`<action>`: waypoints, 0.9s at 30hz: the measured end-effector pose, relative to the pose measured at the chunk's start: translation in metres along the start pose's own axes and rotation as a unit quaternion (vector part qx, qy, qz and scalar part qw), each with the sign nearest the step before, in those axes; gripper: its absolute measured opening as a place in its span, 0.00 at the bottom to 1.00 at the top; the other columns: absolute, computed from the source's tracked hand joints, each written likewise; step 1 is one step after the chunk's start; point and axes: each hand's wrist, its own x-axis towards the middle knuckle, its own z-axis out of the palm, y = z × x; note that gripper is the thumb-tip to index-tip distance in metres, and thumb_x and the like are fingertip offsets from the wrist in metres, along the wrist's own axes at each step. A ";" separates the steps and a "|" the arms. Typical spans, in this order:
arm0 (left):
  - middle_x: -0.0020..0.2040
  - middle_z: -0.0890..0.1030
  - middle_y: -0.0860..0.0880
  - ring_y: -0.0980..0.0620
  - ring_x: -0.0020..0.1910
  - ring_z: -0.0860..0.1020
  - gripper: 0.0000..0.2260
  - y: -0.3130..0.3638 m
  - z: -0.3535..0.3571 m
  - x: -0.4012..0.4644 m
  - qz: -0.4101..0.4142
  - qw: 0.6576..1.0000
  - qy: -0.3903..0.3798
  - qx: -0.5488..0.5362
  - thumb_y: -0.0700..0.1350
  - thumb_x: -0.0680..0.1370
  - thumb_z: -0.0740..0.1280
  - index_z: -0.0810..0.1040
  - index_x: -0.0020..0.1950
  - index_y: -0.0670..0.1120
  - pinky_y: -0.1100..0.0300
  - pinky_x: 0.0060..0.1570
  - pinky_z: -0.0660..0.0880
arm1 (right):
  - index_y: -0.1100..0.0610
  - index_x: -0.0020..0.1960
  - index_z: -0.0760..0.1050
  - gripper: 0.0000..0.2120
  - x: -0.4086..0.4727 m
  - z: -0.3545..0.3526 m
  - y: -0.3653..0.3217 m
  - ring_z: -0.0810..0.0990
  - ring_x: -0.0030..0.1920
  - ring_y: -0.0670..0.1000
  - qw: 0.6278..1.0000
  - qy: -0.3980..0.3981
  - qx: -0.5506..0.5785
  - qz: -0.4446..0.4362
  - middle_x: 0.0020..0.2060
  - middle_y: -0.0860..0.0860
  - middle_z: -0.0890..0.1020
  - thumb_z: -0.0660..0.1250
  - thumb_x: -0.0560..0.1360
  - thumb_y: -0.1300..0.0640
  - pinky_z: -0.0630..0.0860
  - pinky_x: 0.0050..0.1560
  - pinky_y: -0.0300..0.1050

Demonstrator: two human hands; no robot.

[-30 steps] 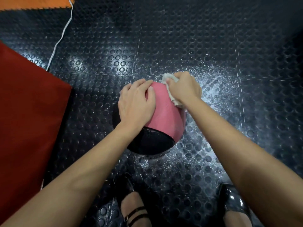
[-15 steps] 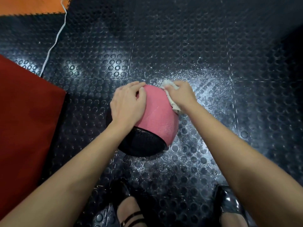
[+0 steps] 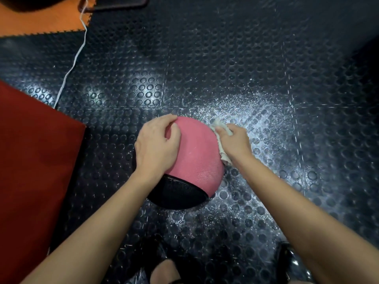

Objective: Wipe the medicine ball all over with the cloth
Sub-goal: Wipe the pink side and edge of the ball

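My right hand (image 3: pixel 234 141) has slid the gripped cloth (image 3: pixel 220 128) down the medicine ball (image 3: pixel 196 154) side, left hand (image 3: pixel 156 147) steadying it flat, so more remains.

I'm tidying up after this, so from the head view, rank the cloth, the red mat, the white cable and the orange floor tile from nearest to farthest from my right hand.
From the right hand:
1. Cloth, in its grip against the medicine ball.
2. Red mat, far left, beyond the ball.
3. White cable, upper left.
4. Orange floor tile, top left corner.
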 end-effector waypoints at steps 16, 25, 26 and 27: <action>0.73 0.71 0.53 0.49 0.74 0.63 0.26 -0.018 -0.001 -0.016 0.131 0.986 -0.028 0.103 0.57 0.80 0.49 0.71 0.73 0.50 0.50 0.73 0.56 | 0.46 0.54 0.73 0.09 -0.061 0.007 -0.017 0.72 0.38 0.42 0.964 0.091 -0.137 -0.209 0.44 0.42 0.73 0.60 0.79 0.43 0.62 0.32 0.30; 0.73 0.70 0.53 0.48 0.74 0.63 0.28 -0.007 0.004 -0.012 0.091 0.989 -0.015 0.115 0.59 0.78 0.46 0.71 0.73 0.51 0.49 0.72 0.56 | 0.46 0.55 0.69 0.09 -0.080 0.012 -0.013 0.71 0.39 0.43 0.962 0.105 -0.155 -0.199 0.49 0.44 0.69 0.56 0.80 0.45 0.60 0.36 0.31; 0.73 0.70 0.53 0.48 0.74 0.63 0.28 -0.007 0.004 -0.014 0.091 0.989 -0.015 0.115 0.59 0.79 0.47 0.70 0.73 0.51 0.50 0.72 0.55 | 0.48 0.56 0.69 0.10 -0.077 0.011 -0.012 0.71 0.39 0.44 0.962 0.107 -0.159 -0.195 0.50 0.45 0.69 0.55 0.80 0.45 0.60 0.35 0.32; 0.74 0.69 0.53 0.47 0.75 0.62 0.27 -0.006 0.005 -0.016 0.089 0.989 -0.017 0.117 0.59 0.79 0.47 0.70 0.73 0.51 0.49 0.72 0.55 | 0.49 0.55 0.68 0.10 -0.069 0.010 -0.013 0.70 0.38 0.44 0.966 0.111 -0.153 -0.176 0.49 0.46 0.70 0.54 0.81 0.45 0.61 0.35 0.33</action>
